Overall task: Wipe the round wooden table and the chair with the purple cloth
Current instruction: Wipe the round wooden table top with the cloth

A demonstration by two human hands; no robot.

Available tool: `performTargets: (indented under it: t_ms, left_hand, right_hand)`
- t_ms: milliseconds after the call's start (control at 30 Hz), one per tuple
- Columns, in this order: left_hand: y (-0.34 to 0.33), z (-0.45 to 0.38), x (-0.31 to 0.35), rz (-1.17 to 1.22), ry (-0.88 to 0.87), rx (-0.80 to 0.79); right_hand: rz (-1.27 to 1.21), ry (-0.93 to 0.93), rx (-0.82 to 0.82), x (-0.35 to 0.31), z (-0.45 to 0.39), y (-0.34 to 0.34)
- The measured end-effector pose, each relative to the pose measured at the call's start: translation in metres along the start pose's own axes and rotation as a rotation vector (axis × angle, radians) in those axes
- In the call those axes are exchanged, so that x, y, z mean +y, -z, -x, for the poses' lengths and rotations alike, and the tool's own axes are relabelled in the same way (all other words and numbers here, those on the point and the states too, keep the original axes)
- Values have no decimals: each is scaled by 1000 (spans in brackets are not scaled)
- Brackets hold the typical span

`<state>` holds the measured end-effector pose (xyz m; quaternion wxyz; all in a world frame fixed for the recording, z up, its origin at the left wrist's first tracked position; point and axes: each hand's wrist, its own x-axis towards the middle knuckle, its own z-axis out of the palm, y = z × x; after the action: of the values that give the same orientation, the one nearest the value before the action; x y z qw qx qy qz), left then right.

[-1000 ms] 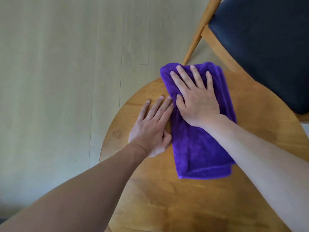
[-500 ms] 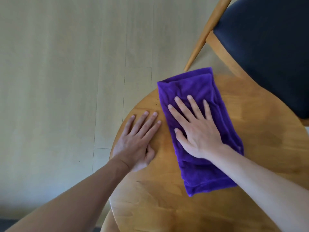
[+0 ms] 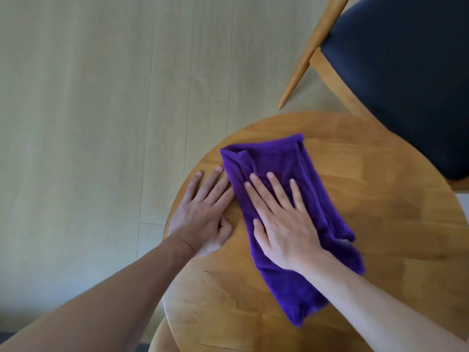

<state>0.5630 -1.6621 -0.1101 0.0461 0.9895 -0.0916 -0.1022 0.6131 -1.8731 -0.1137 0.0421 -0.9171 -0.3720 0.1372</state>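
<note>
1. Purple cloth [image 3: 291, 224] lies folded into a long strip on the round wooden table [image 3: 368, 237], running diagonally from the far-left part of the top toward the near side. Its far end is rumpled, with a fold ridge.
2. Right hand [image 3: 284, 224] lies palm-down on the middle of the cloth, fingers [image 3: 272, 186] straight and spread, thumb out to the left. It presses flat on the fabric; nothing is curled round it or pinched.
3. Left hand [image 3: 203, 214] rests flat on bare wood just left of the cloth, by the table's left rim. Its fingers are straight and close together, the index side touching or almost touching the cloth's left edge; cannot tell which. It holds nothing.
4. No containers in view.
5. Edges: the cloth's far end sits a little inside the far rim, with a band of bare wood between. The near end lies on the near part of the top, right of the near-left rim. The table's left rim runs right under the left hand.
6. Open room: a wide stretch of bare tabletop right of the cloth, running to the right frame edge.
7. Chair [image 3: 406, 80] stands past the far-right rim, with a dark seat pad on a wooden frame. Its seat overlaps the table's far-right edge in this view. One tapered chair leg [image 3: 302, 64] slants down to the floor [image 3: 101, 123] just beyond the far rim.
8. The floor is pale planks, filling the left and far side.
</note>
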Motion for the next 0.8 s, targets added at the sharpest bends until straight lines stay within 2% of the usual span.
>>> performTargets:
  t_ms: [267, 600, 800]
  left_hand:
    - [-2, 1, 0, 31, 19, 33]
    - [-2, 0, -1, 88, 8, 71]
    - [-2, 1, -2, 135, 12, 59]
  right_hand:
    - [-17, -62, 45, 8, -97, 20]
    - [-12, -54, 47, -6, -20, 2]
    - [-2, -66, 41, 17, -71, 16]
